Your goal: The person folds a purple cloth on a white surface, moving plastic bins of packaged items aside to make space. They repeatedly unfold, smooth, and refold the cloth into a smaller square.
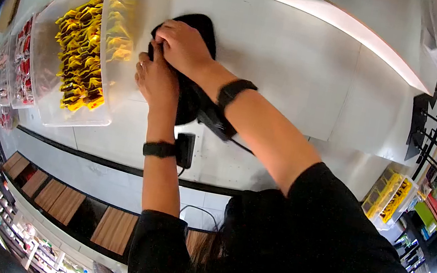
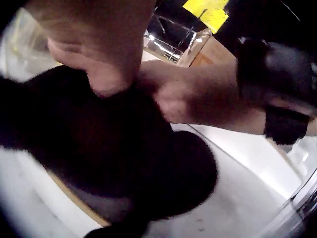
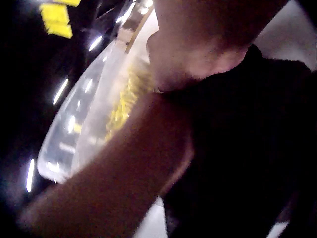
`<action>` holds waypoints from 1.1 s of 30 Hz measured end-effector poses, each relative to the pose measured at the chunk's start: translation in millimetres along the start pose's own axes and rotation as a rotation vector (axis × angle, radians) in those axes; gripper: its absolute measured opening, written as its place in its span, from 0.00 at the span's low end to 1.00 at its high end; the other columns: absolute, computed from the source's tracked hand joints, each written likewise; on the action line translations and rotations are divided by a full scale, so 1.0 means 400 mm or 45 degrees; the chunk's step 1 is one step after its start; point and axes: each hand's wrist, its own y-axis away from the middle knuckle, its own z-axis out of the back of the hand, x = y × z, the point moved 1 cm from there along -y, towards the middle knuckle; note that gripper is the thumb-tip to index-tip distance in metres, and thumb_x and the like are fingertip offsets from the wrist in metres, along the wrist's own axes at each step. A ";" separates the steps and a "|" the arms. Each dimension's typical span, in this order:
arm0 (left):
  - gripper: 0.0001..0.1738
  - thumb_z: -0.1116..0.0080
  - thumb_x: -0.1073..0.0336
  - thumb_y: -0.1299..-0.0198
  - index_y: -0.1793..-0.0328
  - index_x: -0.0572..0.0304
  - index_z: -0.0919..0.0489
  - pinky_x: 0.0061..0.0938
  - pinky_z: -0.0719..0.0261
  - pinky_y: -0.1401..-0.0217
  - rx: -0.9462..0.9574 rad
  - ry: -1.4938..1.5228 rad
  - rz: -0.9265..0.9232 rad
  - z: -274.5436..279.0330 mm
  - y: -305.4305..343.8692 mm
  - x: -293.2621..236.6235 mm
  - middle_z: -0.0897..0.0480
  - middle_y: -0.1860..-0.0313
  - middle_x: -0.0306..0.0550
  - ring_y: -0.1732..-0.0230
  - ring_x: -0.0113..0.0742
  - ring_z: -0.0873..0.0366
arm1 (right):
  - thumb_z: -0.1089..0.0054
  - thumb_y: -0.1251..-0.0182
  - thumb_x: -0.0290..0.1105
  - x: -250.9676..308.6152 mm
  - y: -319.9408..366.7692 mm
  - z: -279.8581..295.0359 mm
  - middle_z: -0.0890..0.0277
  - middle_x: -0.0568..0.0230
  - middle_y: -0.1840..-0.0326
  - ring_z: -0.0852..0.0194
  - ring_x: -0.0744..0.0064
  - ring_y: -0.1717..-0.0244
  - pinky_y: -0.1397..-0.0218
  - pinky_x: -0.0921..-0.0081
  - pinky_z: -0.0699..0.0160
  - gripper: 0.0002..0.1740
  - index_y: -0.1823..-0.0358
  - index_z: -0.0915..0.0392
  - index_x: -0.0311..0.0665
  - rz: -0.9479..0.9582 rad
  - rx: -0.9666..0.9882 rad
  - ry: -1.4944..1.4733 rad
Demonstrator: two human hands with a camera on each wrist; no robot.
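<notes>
A soft black cloth-like item [image 1: 202, 27] with rounded ends lies on the white table under both hands. It fills much of the left wrist view, where a rounded lobe [image 2: 193, 173] sticks out. At its left edge in the head view, my right hand [image 1: 184, 47] pinches the cloth between curled fingers and thumb. Just below, my left hand [image 1: 157, 81] grips the same edge, its fingertips close to the right hand's. The fingertips are largely hidden in both wrist views. In the right wrist view the dark cloth [image 3: 237, 139] hangs below the right hand [image 3: 198, 54].
A clear plastic bin [image 1: 62, 122] of yellow-and-dark packets [image 1: 82, 50] stands left of the hands. Beyond it are bins with red packets [image 1: 21, 63]. A black device [image 1: 184, 151] with a cable sits near the table's front edge. A raised white ledge [image 1: 310, 4] borders the back.
</notes>
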 end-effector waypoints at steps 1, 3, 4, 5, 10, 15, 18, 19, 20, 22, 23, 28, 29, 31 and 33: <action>0.27 0.48 0.63 0.39 0.31 0.52 0.31 0.39 0.27 0.56 0.002 0.005 -0.001 0.006 0.034 -0.003 0.25 0.56 0.54 0.57 0.50 0.25 | 0.45 0.47 0.24 0.007 0.021 -0.001 0.25 0.56 0.66 0.26 0.52 0.59 0.56 0.60 0.25 0.02 0.73 0.24 0.36 -0.016 -0.027 0.047; 0.27 0.48 0.63 0.38 0.31 0.53 0.30 0.39 0.27 0.57 0.167 -0.067 -0.041 0.016 0.144 -0.021 0.25 0.56 0.53 0.58 0.49 0.25 | 0.45 0.47 0.24 0.028 0.135 0.044 0.25 0.56 0.65 0.26 0.52 0.59 0.56 0.60 0.25 0.02 0.72 0.24 0.35 -0.130 0.136 0.046; 0.29 0.45 0.64 0.41 0.31 0.53 0.30 0.40 0.26 0.59 0.150 -0.041 -0.050 0.006 0.212 -0.030 0.25 0.58 0.54 0.59 0.51 0.24 | 0.45 0.46 0.25 0.039 0.209 0.075 0.25 0.56 0.65 0.26 0.52 0.59 0.56 0.59 0.26 0.03 0.71 0.23 0.35 -0.129 0.129 -0.013; 0.30 0.43 0.64 0.44 0.31 0.53 0.30 0.41 0.24 0.60 0.130 -0.021 -0.058 0.005 0.259 -0.036 0.25 0.59 0.55 0.60 0.53 0.23 | 0.46 0.46 0.25 0.043 0.250 0.094 0.25 0.56 0.65 0.26 0.52 0.59 0.56 0.59 0.26 0.04 0.70 0.23 0.35 -0.127 0.121 -0.078; 0.25 0.48 0.66 0.41 0.35 0.55 0.28 0.41 0.26 0.60 0.193 -0.207 -0.245 0.023 0.111 -0.003 0.24 0.59 0.51 0.60 0.48 0.23 | 0.48 0.47 0.24 0.011 0.136 0.074 0.25 0.56 0.65 0.27 0.50 0.58 0.54 0.57 0.27 0.05 0.70 0.23 0.36 -0.018 0.097 -0.057; 0.29 0.43 0.59 0.41 0.33 0.54 0.31 0.42 0.21 0.53 0.093 -0.060 -0.164 -0.040 -0.002 0.035 0.23 0.52 0.56 0.54 0.53 0.21 | 0.45 0.49 0.30 -0.014 0.022 -0.047 0.24 0.51 0.65 0.25 0.49 0.57 0.55 0.56 0.25 0.06 0.74 0.21 0.36 -0.089 -0.144 0.126; 0.32 0.40 0.58 0.43 0.32 0.56 0.32 0.40 0.21 0.55 0.156 -0.145 -0.170 -0.010 0.138 -0.013 0.24 0.52 0.58 0.55 0.53 0.22 | 0.46 0.46 0.29 0.019 0.163 0.037 0.26 0.55 0.63 0.27 0.51 0.57 0.54 0.61 0.26 0.06 0.72 0.22 0.36 -0.124 0.020 0.070; 0.33 0.40 0.58 0.44 0.32 0.58 0.33 0.40 0.21 0.57 0.197 -0.224 -0.176 -0.013 0.189 -0.030 0.24 0.52 0.58 0.55 0.54 0.22 | 0.46 0.46 0.27 0.022 0.221 0.065 0.26 0.56 0.62 0.27 0.52 0.56 0.52 0.62 0.26 0.06 0.70 0.21 0.36 -0.112 0.002 -0.053; 0.33 0.39 0.59 0.45 0.32 0.60 0.32 0.40 0.22 0.58 0.188 -0.192 -0.209 0.001 0.241 -0.059 0.24 0.52 0.59 0.56 0.54 0.22 | 0.47 0.46 0.25 0.041 0.272 0.111 0.26 0.57 0.61 0.27 0.53 0.53 0.49 0.62 0.27 0.07 0.68 0.20 0.36 -0.143 0.041 -0.061; 0.33 0.40 0.64 0.46 0.33 0.64 0.32 0.40 0.22 0.60 0.185 -0.026 -0.270 0.000 0.334 -0.135 0.24 0.54 0.59 0.56 0.55 0.22 | 0.46 0.43 0.26 0.035 0.375 0.180 0.24 0.59 0.57 0.28 0.55 0.48 0.45 0.63 0.27 0.09 0.63 0.18 0.37 -0.265 0.090 -0.108; 0.32 0.41 0.67 0.46 0.33 0.66 0.32 0.40 0.22 0.61 0.188 0.105 -0.299 -0.004 0.380 -0.162 0.24 0.55 0.59 0.57 0.55 0.22 | 0.46 0.42 0.27 0.017 0.429 0.211 0.23 0.59 0.54 0.28 0.56 0.46 0.44 0.64 0.27 0.10 0.62 0.18 0.37 -0.195 0.071 0.035; 0.30 0.45 0.74 0.46 0.33 0.69 0.33 0.43 0.23 0.61 0.256 0.296 -0.534 0.018 0.503 -0.397 0.23 0.56 0.63 0.59 0.58 0.21 | 0.47 0.43 0.24 -0.001 0.611 0.509 0.23 0.52 0.53 0.26 0.52 0.46 0.41 0.64 0.27 0.11 0.60 0.20 0.35 -0.210 -0.147 0.112; 0.31 0.46 0.74 0.45 0.32 0.69 0.34 0.43 0.23 0.61 0.329 0.293 -0.555 0.020 0.518 -0.441 0.23 0.56 0.62 0.60 0.57 0.22 | 0.48 0.45 0.22 -0.013 0.638 0.551 0.23 0.51 0.54 0.25 0.52 0.48 0.42 0.63 0.26 0.10 0.62 0.20 0.34 -0.256 -0.214 0.191; 0.30 0.48 0.73 0.43 0.32 0.69 0.34 0.43 0.24 0.60 0.251 0.306 -0.709 0.004 0.562 -0.525 0.23 0.55 0.60 0.58 0.54 0.22 | 0.48 0.44 0.19 -0.045 0.697 0.629 0.21 0.51 0.57 0.23 0.50 0.51 0.44 0.63 0.24 0.08 0.65 0.21 0.32 -0.324 -0.377 0.315; 0.30 0.48 0.70 0.41 0.30 0.66 0.34 0.40 0.26 0.58 0.233 0.231 -0.753 -0.006 0.588 -0.599 0.23 0.53 0.55 0.52 0.48 0.23 | 0.47 0.43 0.19 -0.061 0.722 0.690 0.21 0.52 0.57 0.23 0.51 0.51 0.46 0.62 0.24 0.07 0.66 0.21 0.33 -0.430 -0.398 0.264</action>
